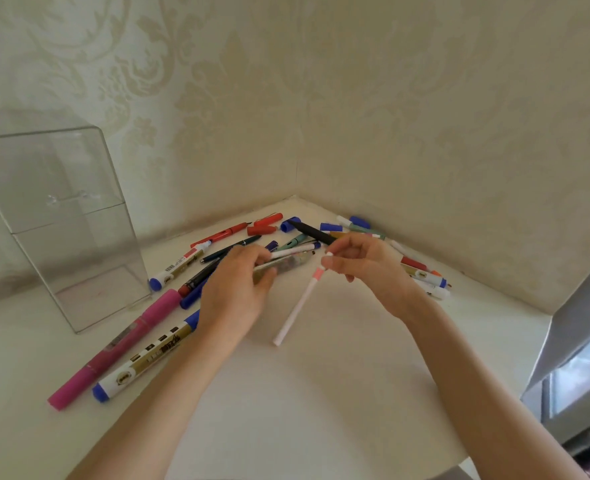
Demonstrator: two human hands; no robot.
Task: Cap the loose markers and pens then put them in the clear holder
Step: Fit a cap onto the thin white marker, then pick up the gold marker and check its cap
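While the clear holder [61, 220] stood upright at the far left of the white table [321, 393] with nothing visible inside it, the task appeared to be at an early stage: no pen had yet been placed, and most of the markers and pens lay scattered toward the far corner. Loose blue caps [288, 226] and red caps [261, 230] lay among them, near an uncapped red pen [222, 234] and a black pen [316, 233], so capping seemed largely undone. A pink marker [113, 348] lay capped at the near left, just right of the holder.

The left hand [233, 289] had its fingers curled round a small bundle of pens [286, 263], held roughly level above the pile. The right hand [363, 265] pinched the upper end of a white pen [297, 306] between thumb and forefinger, the other fingers loosely curled. This pen was slim and white with a pink band near the pinched end; it slanted down and leftward, its lower tip close to the table at the centre. Whether its pinched end carried a cap could not be told.
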